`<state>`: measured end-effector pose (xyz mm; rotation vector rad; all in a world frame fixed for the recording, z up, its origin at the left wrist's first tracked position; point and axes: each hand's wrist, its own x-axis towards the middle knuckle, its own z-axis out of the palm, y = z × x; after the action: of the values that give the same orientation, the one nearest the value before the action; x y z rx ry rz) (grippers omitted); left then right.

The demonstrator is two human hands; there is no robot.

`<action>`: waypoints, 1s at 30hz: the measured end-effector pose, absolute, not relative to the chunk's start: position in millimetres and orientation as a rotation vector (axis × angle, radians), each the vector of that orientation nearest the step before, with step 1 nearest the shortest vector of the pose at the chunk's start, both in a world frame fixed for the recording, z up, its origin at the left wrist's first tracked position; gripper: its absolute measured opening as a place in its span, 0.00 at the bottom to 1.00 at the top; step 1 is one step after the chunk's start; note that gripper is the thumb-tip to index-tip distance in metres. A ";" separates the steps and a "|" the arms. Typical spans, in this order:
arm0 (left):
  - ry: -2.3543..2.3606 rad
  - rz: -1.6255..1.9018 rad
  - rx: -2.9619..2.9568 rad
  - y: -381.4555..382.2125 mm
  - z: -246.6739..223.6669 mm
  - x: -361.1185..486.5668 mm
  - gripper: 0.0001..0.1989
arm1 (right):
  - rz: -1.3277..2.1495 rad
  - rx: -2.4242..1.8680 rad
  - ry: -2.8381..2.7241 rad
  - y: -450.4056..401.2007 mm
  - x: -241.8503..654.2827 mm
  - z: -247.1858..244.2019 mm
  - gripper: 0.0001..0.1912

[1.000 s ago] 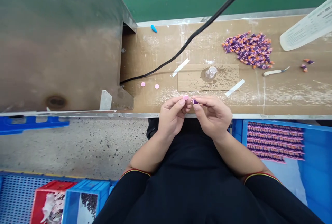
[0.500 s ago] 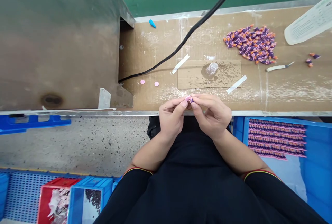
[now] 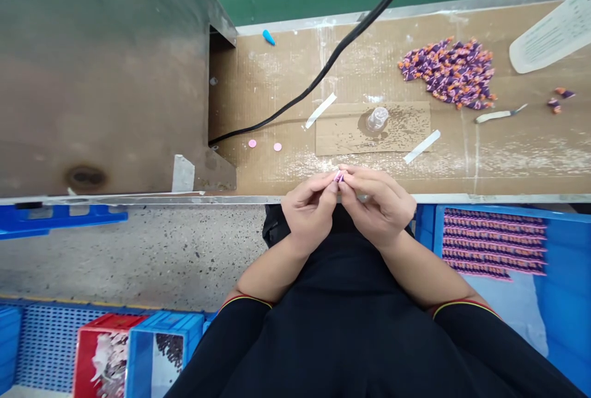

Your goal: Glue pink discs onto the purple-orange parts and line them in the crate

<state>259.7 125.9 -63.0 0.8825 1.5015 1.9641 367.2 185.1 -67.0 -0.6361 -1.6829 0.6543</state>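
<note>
Both hands meet at the front edge of the cardboard-covered table (image 3: 286,186). My left hand (image 3: 311,204) pinches a small pink disc (image 3: 337,175) between thumb and fingertips. Against it, my right hand (image 3: 381,204) pinches a small purple piece (image 3: 341,179); the fingertips partly hide both. Two more pink discs, one (image 3: 252,143) and another (image 3: 277,147), lie flat to the left. Beyond my hands a small clear cup (image 3: 377,119) stands on a wet cardboard strip (image 3: 332,133). A pile of purple and orange pieces (image 3: 452,72) lies at the back right.
A metal box (image 3: 106,78) fills the left side, and a black cable (image 3: 318,84) crosses the table. At right are a thin tool (image 3: 496,116) and a translucent container (image 3: 545,38). Below, a blue crate (image 3: 566,275) holds rows of pieces.
The pink disc has turned more edge-on and now sits closer against the purple piece. My fingertips have drawn slightly together. The view has shifted a little.
</note>
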 end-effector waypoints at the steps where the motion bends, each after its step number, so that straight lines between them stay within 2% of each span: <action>1: 1.509 1.957 0.923 125.6 -62.6 259.9 0.03 | 0.640 -0.629 -1.679 185.5 367.3 -66.6 0.15; 6: 1.524 1.917 0.989 120.7 -68.9 261.8 0.07 | 0.521 -0.659 -1.714 186.9 366.2 -65.4 0.11; 13: 1.414 1.884 0.874 120.2 -76.7 262.8 0.08 | 0.644 -0.650 -1.704 190.5 372.2 -64.1 0.14; 19: 1.326 1.846 0.702 133.0 -85.9 252.2 0.18 | 0.774 -0.845 -2.091 235.2 415.4 -65.4 0.07; 24: 1.391 1.887 0.742 131.9 -91.8 244.4 0.12 | 0.499 -0.763 -2.471 260.0 429.0 -84.2 0.14; 27: 1.491 1.859 0.761 122.4 -89.9 238.6 0.11 | 0.512 -0.696 -2.514 260.5 428.7 -91.9 0.16; 30: 1.577 1.959 0.742 111.1 -86.5 228.5 0.08 | 0.589 -0.694 -2.388 259.0 432.4 -93.2 0.27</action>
<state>228.5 111.1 -86.5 0.7422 1.5773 1.9585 432.4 259.0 -93.2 -0.6939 -2.3875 0.5893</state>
